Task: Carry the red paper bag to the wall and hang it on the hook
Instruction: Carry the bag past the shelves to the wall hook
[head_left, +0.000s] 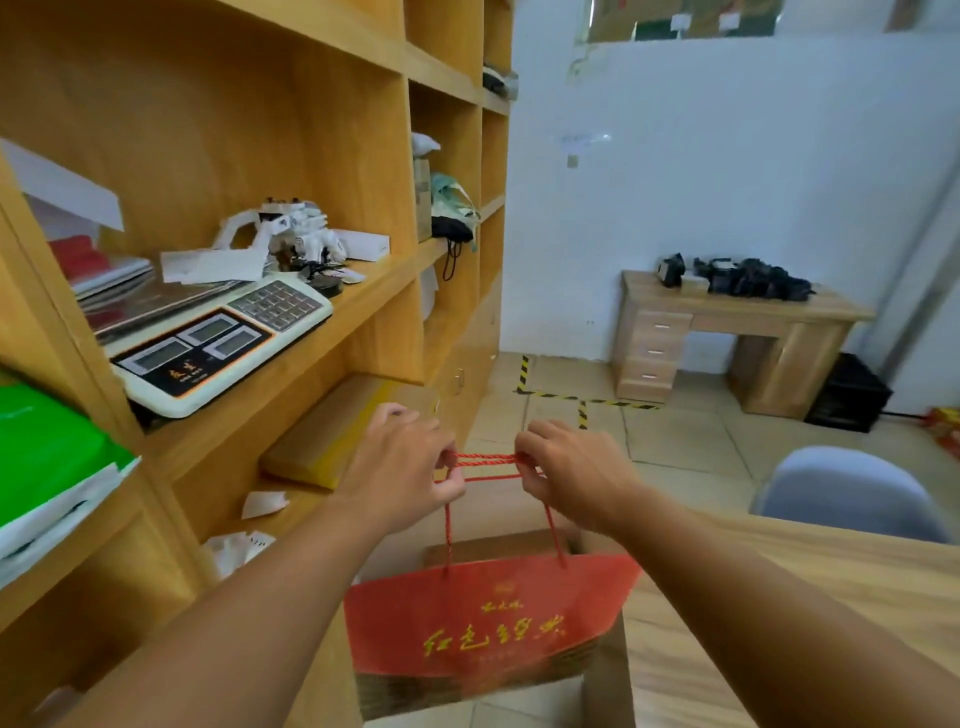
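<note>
The red paper bag (483, 618) with gold lettering hangs in front of me, low in the middle of the view. Its red cord handles (485, 462) are stretched level between my two hands. My left hand (400, 467) pinches the left end of the cords and my right hand (571, 473) pinches the right end, both fists closed. A white wall (753, 182) stands ahead across the room. I cannot make out a hook on it.
A tall wooden shelf unit (363, 156) runs along my left, holding a white weighing scale (218, 343) and papers. A wooden desk (737, 332) stands against the far wall. A grey chair (852, 488) and a wooden tabletop (831, 597) are at my right.
</note>
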